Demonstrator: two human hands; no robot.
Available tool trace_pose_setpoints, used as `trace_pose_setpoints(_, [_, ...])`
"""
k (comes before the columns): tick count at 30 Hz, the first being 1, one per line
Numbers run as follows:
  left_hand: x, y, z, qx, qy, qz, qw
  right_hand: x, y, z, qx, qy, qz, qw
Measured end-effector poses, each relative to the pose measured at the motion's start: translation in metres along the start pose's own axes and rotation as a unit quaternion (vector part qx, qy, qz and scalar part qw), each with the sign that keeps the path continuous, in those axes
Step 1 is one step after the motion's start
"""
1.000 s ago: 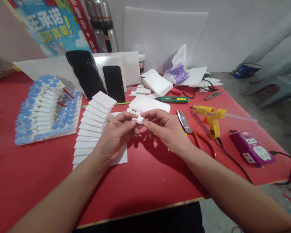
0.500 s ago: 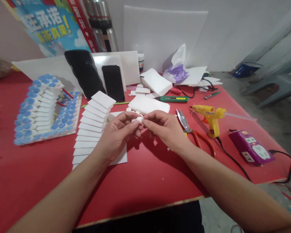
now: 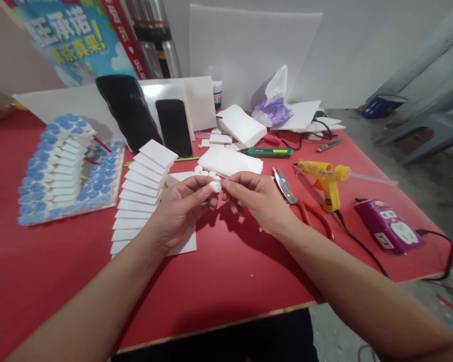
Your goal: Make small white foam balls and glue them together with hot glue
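White roll [image 3: 215,187] between the hands [image 3: 179,207], red tabletop [image 3: 226,281], front edge [image 3: 226,326] (well apart)

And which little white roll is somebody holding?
The white roll pinched by the left hand; the other rolls lie bunched just beyond it, unheld.

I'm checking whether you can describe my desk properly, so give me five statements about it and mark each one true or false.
1. The left hand holds a small white roll. True.
2. The glue gun lies left of the pliers. False: the yellow glue gun lies right of the orange-handled pliers.
3. The purple power strip sits on the red table. True.
4. The right hand holds the knife. False: the green knife lies on the table, beyond the right hand.
5. Blue pieces line the stepped white model. True.
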State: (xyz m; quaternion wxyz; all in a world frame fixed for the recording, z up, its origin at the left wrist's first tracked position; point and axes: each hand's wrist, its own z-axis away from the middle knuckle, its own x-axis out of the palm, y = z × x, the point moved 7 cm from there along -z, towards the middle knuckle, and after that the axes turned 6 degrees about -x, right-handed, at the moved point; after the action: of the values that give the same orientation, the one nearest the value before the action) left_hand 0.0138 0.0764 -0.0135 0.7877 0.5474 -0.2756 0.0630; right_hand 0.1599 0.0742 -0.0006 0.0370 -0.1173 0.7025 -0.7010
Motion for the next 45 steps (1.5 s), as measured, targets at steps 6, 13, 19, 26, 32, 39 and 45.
trace_pose_setpoints(6, [-0.002, -0.001, 0.0, 0.005, 0.002, -0.016, 1.0, -0.002, -0.003, 0.002, 0.004, 0.016, 0.035, 0.999])
trace_pose_setpoints(13, [-0.003, -0.001, 0.002, -0.03, -0.001, 0.038, 0.999, -0.006, 0.001, -0.001, 0.003, 0.041, -0.013, 0.999])
trace_pose_setpoints(19, [0.008, -0.012, 0.007, -0.162, -0.023, 0.221, 0.961, 0.003, -0.009, 0.002, -0.067, -0.027, -0.013, 0.997])
trace_pose_setpoints(26, [0.011, -0.019, 0.005, -0.189, -0.046, 0.217, 0.957, 0.01, -0.008, 0.003, -0.068, -0.045, 0.019, 0.996])
trace_pose_setpoints(32, [0.004, -0.019, 0.004, -0.129, -0.023, 0.073, 0.989, 0.009, -0.014, 0.008, -0.123, -0.021, 0.15, 0.981])
trace_pose_setpoints(39, [0.003, -0.007, 0.003, -0.032, 0.044, -0.011, 0.998, -0.001, -0.011, 0.004, -0.098, 0.036, 0.15, 0.983])
trace_pose_setpoints(45, [-0.003, -0.008, 0.006, -0.001, 0.075, -0.058, 0.995, -0.001, 0.012, -0.003, 0.108, -0.009, -0.148, 0.983])
